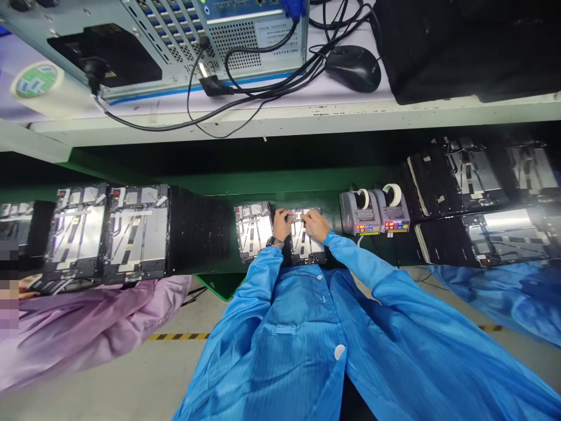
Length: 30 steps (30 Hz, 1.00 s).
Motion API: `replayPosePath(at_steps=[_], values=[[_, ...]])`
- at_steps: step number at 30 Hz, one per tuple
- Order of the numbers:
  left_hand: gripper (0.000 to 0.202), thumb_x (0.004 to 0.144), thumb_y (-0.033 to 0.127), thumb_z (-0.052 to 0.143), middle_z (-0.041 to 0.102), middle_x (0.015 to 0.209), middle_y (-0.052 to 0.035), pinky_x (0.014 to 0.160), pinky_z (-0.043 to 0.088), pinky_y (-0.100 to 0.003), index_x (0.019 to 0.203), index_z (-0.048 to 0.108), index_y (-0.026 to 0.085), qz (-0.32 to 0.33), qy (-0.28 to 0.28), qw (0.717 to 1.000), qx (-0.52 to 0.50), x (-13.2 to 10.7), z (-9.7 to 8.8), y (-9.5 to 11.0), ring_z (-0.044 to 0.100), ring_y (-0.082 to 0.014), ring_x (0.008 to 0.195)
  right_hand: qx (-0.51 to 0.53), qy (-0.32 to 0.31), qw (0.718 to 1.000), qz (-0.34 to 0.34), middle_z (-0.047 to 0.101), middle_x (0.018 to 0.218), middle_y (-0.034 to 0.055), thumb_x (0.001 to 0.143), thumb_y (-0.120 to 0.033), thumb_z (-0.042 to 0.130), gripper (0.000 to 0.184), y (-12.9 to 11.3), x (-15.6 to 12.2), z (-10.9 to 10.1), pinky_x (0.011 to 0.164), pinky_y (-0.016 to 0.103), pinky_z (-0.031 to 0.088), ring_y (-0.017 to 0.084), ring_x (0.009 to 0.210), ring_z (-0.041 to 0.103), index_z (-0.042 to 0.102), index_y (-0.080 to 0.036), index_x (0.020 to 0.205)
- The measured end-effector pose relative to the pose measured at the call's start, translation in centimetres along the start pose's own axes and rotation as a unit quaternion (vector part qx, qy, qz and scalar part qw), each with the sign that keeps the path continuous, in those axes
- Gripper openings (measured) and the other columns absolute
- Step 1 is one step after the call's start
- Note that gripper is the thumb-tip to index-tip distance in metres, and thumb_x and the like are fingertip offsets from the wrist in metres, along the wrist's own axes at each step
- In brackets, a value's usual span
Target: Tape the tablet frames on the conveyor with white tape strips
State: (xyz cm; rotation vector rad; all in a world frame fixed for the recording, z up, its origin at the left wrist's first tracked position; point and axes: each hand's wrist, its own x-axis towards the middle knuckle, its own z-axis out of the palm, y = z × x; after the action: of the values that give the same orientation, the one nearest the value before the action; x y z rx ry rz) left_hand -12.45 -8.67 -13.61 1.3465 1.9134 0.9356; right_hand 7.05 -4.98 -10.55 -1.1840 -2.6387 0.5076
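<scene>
Left hand (283, 225), right hand (316, 225) at open tablet casing (307, 248), 12 o'clock on table (280, 181). Fingers (303, 215) half-curled at small part (297, 216); hold unclear. Tape dispensers (374, 211) at 2 o'clock.

the left hand (283, 225) and right hand (316, 225) rest together on a device panel (308, 248) at the middle of the frame, which lies on a conveyor belt (280, 181) with a second panel (253, 232) just to its left and two tape dispensers (374, 211) just to its right. more panels (135, 234) lie along the belt toward the left edge, and others (475, 175) lie beyond the dispensers at the right. behind the belt, a shelf (280, 114) holds a computer case (210, 41) at upper left, a mouse (353, 68) right of it, and a padded bag (464, 47) at upper right.
</scene>
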Motion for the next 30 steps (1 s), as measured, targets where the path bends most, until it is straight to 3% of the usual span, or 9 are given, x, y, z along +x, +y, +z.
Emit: replayPosePath(at_steps=[3,6,12,18,21,23,27,30], values=[[0.017,0.081,0.012,0.072,0.057,0.119,-0.0097,0.108,0.046,-0.041,0.096,0.073,0.02,0.015,-0.036,0.999,0.007,0.9,-0.5,-0.2,0.06,-0.0252,0.115,0.076,0.129,0.983,0.108,0.061,0.108,0.0135,0.096,-0.012,0.044,0.037,0.0,-2.5,-0.7,0.094,0.037,0.049,0.026,0.106,0.057,0.072,-0.015,0.12],[0.016,0.08,0.013,0.073,0.058,0.113,-0.0079,0.101,0.05,-0.038,0.093,0.071,0.02,0.022,-0.075,0.997,0.01,1.6,-1.1,-0.2,0.061,-0.022,0.101,0.144,0.203,0.95,0.19,0.062,0.105,0.0119,0.097,-0.018,0.044,0.034,-0.8,-6.2,-0.8,0.097,0.037,0.05,0.025,0.105,0.06,0.074,-0.017,0.113],[0.014,0.079,0.014,0.074,0.057,0.115,-0.0085,0.107,0.046,-0.042,0.09,0.069,0.022,0.051,-0.084,0.993,0.067,1.9,-1.7,0.3,0.059,-0.0259,0.112,0.203,0.213,0.919,0.262,0.064,0.103,0.0093,0.096,-0.024,0.048,0.029,-2.5,-14.4,0.8,0.092,0.037,0.054,0.024,0.101,0.064,0.076,-0.021,0.105],[0.009,0.084,0.017,0.071,0.059,0.108,-0.007,0.104,0.048,-0.041,0.089,0.066,0.022,0.062,-0.104,0.992,0.034,2.5,-2.2,0.5,0.061,-0.0236,0.106,0.212,0.234,0.883,0.347,0.068,0.094,0.0075,0.092,-0.025,0.05,0.028,0.8,-18.3,1.0,0.076,0.035,0.054,0.021,0.081,0.064,0.075,-0.019,0.101],[0.009,0.084,0.015,0.068,0.06,0.107,-0.007,0.101,0.05,-0.04,0.09,0.066,0.021,0.059,-0.082,0.995,0.018,2.7,-2.5,0.4,0.061,-0.0224,0.102,0.203,0.261,0.863,0.382,0.068,0.089,0.0065,0.092,-0.026,0.05,0.028,2.1,-19.1,0.2,0.072,0.034,0.053,0.02,0.073,0.061,0.075,-0.018,0.1],[0.013,0.084,0.012,0.066,0.06,0.11,-0.0078,0.099,0.052,-0.04,0.094,0.066,0.021,0.051,-0.067,0.996,0.017,2.0,-2.5,0.4,0.062,-0.0223,0.101,0.194,0.263,0.869,0.37,0.067,0.09,0.0068,0.094,-0.026,0.048,0.03,1.8,-18.9,-0.4,0.074,0.034,0.053,0.02,0.075,0.061,0.076,-0.018,0.104],[0.03,0.087,0.012,0.059,0.06,0.124,-0.013,0.11,0.047,-0.044,0.114,0.067,0.02,0.023,-0.034,0.998,0.042,-1.2,-2.0,1.0,0.061,-0.0265,0.118,0.173,0.184,0.934,0.252,0.067,0.098,0.0094,0.098,-0.023,0.046,0.036,-0.9,-15.2,-1.2,0.092,0.036,0.052,0.024,0.097,0.063,0.077,-0.02,0.117],[0.045,0.091,0.016,0.055,0.051,0.148,-0.0165,0.123,0.035,-0.05,0.135,0.063,0.02,0.035,-0.035,0.996,0.08,-4.3,-1.2,1.9,0.047,-0.0316,0.142,0.184,0.096,0.962,0.179,0.068,0.098,0.0101,0.099,-0.021,0.046,0.038,-3.2,-11.6,-1.0,0.097,0.036,0.05,0.024,0.101,0.062,0.076,-0.02,0.122]])
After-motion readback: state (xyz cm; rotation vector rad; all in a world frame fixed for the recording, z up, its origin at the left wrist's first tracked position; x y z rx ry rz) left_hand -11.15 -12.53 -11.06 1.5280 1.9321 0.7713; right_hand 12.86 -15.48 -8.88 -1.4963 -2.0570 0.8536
